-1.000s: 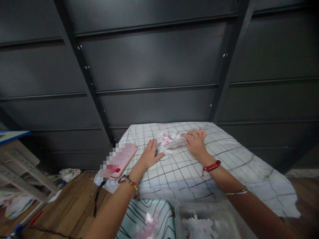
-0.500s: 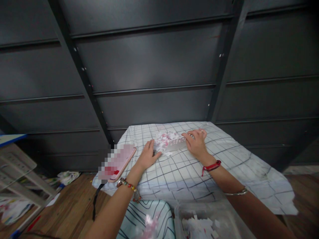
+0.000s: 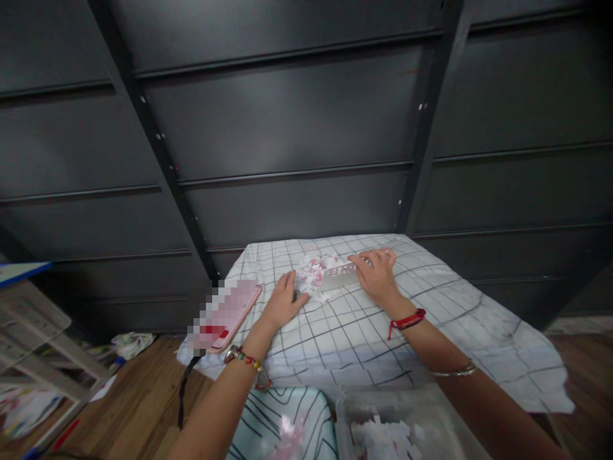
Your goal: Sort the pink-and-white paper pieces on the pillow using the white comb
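A small white basket with holes along its rim (image 3: 339, 276) lies tipped on the checked cloth, its mouth towards the left. My right hand (image 3: 377, 275) grips its right end, fingers over the upper edge. Out of the mouth spreads a heap of white and pink paper scraps (image 3: 311, 268). My left hand (image 3: 286, 299) rests flat on the cloth at the heap's left edge, fingers stretched out and thumb apart. How far its fingertips touch the scraps is hard to make out.
A checked cloth (image 3: 306, 345) covers the table. A pink phone (image 3: 239, 319) with a black cord lies left. A clear plastic bin (image 3: 431, 415) of paper scraps and a striped cushion-like surface (image 3: 311, 421) are at the near edge. A dark panelled wall (image 3: 287, 128) stands behind.
Both hands and the basket stay nearly in place. The view has shifted very slightly; otherwise nothing clearly moved.
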`<state>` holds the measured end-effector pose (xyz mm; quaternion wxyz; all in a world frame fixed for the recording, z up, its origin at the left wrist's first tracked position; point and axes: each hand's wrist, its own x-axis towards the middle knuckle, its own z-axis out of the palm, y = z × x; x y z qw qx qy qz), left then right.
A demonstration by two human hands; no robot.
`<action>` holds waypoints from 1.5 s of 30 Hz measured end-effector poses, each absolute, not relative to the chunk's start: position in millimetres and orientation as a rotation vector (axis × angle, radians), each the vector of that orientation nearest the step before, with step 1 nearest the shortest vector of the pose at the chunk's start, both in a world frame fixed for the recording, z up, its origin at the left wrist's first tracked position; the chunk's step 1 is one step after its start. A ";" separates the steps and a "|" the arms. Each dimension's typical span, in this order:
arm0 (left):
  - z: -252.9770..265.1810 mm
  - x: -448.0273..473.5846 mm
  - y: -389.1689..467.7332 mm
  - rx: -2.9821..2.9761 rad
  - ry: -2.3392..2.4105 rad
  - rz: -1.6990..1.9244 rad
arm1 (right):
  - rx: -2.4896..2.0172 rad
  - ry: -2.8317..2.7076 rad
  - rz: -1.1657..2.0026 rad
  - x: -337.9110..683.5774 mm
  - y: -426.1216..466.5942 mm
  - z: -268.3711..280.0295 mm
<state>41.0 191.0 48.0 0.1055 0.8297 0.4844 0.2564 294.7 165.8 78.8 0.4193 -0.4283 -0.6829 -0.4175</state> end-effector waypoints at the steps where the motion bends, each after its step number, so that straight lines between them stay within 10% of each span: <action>1: 48.0 41.1 191.0 2.443 1.430 0.757 | -1.069 -1.716 -1.043 294.5 165.6 78.9; 45: 39.2 39.0 200.6 2.504 1.493 0.863 | -0.890 -1.832 -0.971 283.0 167.4 75.4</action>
